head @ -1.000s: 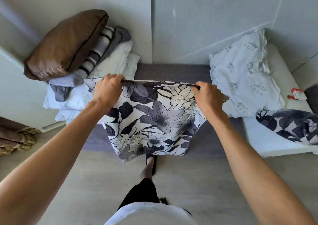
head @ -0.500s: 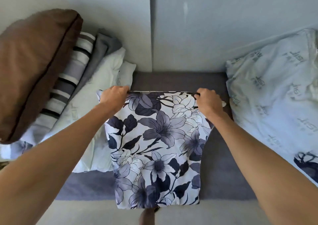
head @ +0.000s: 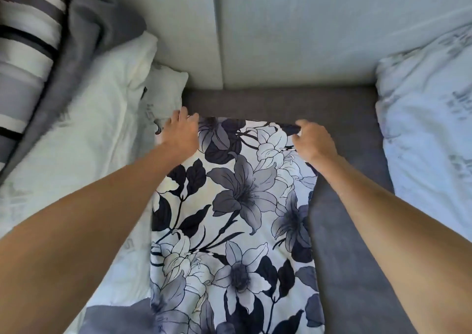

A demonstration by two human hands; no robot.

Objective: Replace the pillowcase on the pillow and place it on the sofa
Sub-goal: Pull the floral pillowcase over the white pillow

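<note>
The pillow in its white case with dark blue and grey flowers (head: 237, 206) lies flat on the grey sofa seat (head: 344, 231), its top edge near the backrest. My left hand (head: 181, 132) rests on the pillow's top left corner with its fingers stretched out. At the top right corner, my right hand (head: 314, 141) has its fingers curled over the edge and pinches it. Both forearms reach in from the bottom of the view.
Left of the floral pillow is a pile of white pillows (head: 84, 134), with a grey cloth (head: 84, 42) and a striped pillow (head: 23, 52) behind them. A pale printed pillow (head: 429, 119) lies on the right. The light backrest (head: 281, 27) is straight ahead.
The pillow has gone from hanging in the air to lying on the sofa seat. I have leaned in closer. My left hand's fingers have loosened.
</note>
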